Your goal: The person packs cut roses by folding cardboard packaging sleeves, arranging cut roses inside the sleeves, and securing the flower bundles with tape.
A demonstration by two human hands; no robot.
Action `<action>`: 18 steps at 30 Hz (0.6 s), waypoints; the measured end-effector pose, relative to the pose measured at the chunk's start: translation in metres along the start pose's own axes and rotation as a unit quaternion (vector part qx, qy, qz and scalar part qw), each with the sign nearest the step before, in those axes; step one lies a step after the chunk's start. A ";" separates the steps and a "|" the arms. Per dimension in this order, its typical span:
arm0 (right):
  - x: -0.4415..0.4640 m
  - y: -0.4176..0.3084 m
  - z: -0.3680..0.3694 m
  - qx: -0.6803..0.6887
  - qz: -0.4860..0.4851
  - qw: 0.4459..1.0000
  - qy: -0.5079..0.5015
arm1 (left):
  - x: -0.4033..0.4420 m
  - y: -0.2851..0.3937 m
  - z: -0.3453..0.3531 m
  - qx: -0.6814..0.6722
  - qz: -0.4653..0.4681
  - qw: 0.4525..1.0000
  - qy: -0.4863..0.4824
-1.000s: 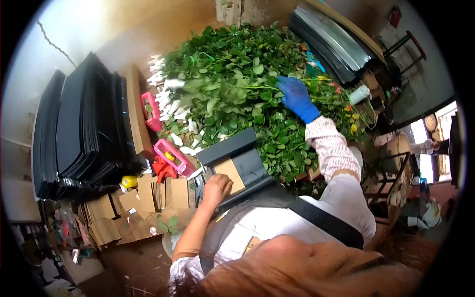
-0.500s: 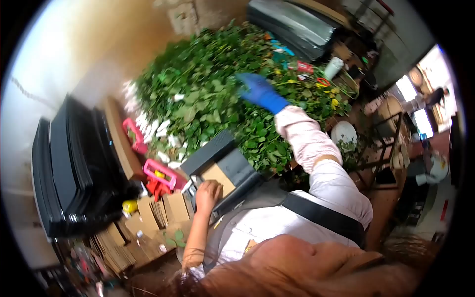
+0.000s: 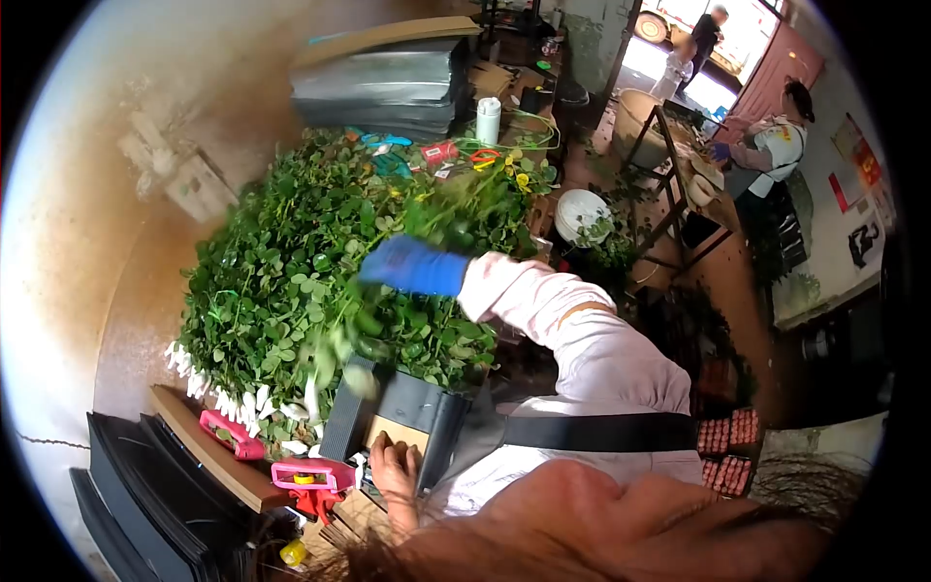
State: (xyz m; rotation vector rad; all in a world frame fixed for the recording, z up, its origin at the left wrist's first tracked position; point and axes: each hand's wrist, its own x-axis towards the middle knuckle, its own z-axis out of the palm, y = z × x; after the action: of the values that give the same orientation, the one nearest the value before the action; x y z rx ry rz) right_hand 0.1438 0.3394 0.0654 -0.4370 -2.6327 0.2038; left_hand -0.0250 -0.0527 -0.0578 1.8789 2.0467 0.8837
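My right hand (image 3: 412, 267), in a blue glove, is closed on a leafy stem (image 3: 339, 335) above the heap of greenery (image 3: 281, 262). The stem hangs toward me, blurred, with a pale tip (image 3: 360, 379) over the black tray (image 3: 432, 405). Bare, my left hand (image 3: 393, 475) lies with its fingers apart on a piece of brown cardboard (image 3: 396, 436) in that tray. White-wrapped flower heads (image 3: 254, 405) line the near left edge of the heap. Two pink tools (image 3: 312, 474) lie just left of the tray.
Black sheets (image 3: 160, 500) are stacked at lower left, silvery-wrapped ones (image 3: 383, 87) at the back. A white bottle (image 3: 488, 121) and a white bucket (image 3: 582, 215) are farther right. Another person (image 3: 776, 145) works at a bench at upper right; more people are outside the doorway.
The view has swung to the right, bringing the doorway and the other person into sight. My right hand has come nearer to the tray with the stem. My left hand stays on the cardboard.
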 end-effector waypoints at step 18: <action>-0.107 0.013 0.036 -0.052 -0.105 0.978 -0.175 | 0.003 0.009 -0.003 -0.193 -0.142 0.971 0.006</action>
State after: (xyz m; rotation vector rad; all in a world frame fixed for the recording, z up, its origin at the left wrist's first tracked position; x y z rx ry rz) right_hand 0.2210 0.3124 -0.0139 -0.1639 -3.0222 0.0813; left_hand -0.0196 -0.0509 -0.0493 1.3427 1.9140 1.1166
